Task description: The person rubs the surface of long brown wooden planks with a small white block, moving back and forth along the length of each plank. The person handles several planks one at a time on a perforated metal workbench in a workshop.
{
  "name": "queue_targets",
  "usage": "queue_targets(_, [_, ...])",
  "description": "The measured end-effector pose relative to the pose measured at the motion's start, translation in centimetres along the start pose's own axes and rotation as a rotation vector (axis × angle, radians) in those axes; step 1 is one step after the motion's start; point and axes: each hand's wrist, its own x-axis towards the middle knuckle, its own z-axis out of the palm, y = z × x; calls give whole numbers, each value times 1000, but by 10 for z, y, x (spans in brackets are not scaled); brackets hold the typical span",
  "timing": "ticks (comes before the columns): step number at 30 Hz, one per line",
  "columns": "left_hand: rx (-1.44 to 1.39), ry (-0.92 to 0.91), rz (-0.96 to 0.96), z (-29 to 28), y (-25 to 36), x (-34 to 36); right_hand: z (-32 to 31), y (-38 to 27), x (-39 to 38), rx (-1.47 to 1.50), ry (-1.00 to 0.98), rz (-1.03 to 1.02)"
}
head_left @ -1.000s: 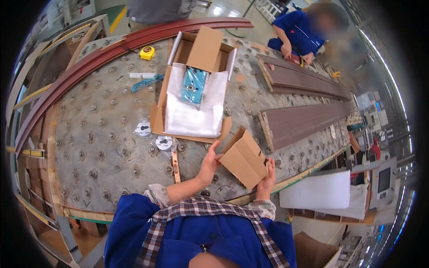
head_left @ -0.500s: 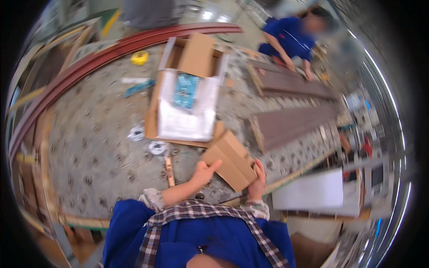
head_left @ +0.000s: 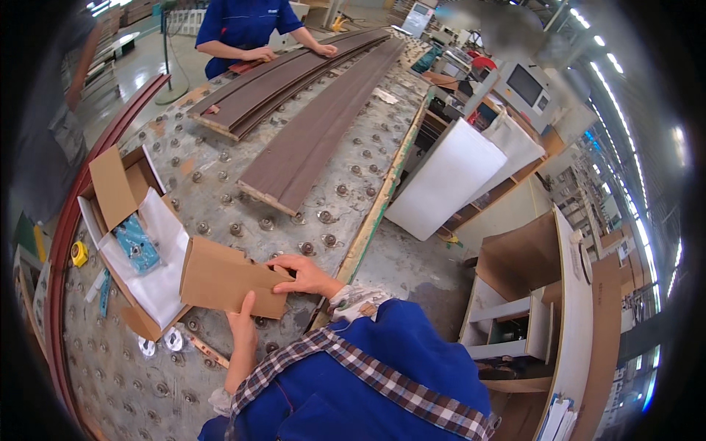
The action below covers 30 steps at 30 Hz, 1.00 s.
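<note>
A folded piece of brown cardboard (head_left: 224, 278) is held between my two hands above the table's near edge. My left hand (head_left: 243, 323) grips its lower edge, the thumb lying on the front face. At its right end, my right hand (head_left: 307, 276) pinches a small bent flap. Left of the cardboard lies an open carton (head_left: 99, 220) lined with white foam sheet (head_left: 170, 257). Inside the carton rests a blue packet (head_left: 137, 246), and a brown flap stands over its far end. Fingers behind the cardboard are partly hidden.
Brown boards (head_left: 312, 136) lie across the studded metal table (head_left: 213, 209). A co-worker's hands (head_left: 323, 50) rest on the far board. At left are a yellow tape measure (head_left: 79, 253), white rolls (head_left: 173, 339) and a red rail (head_left: 62, 272). A white panel (head_left: 448, 176) leans beyond the right edge.
The view has turned to the right, so the carton and boards appear farther left. My right hand has shifted onto the cardboard's end flap; my left hand still holds the lower edge.
</note>
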Motion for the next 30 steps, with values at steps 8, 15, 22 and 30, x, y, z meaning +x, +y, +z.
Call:
queue_targets(8, [216,-243,-97,-2,0,3,4,21,-1,332,122,147])
queue_targets(15, [285,-247,-135,-9,0,10,19,34,8,509,326,206])
queue_targets(22, [291,-291,-112,-13,-13,1,25,-30,62,462,490,140])
queue_targets(30, [616,-226,63,-1,-15,1,51,-58,160,102,78,89])
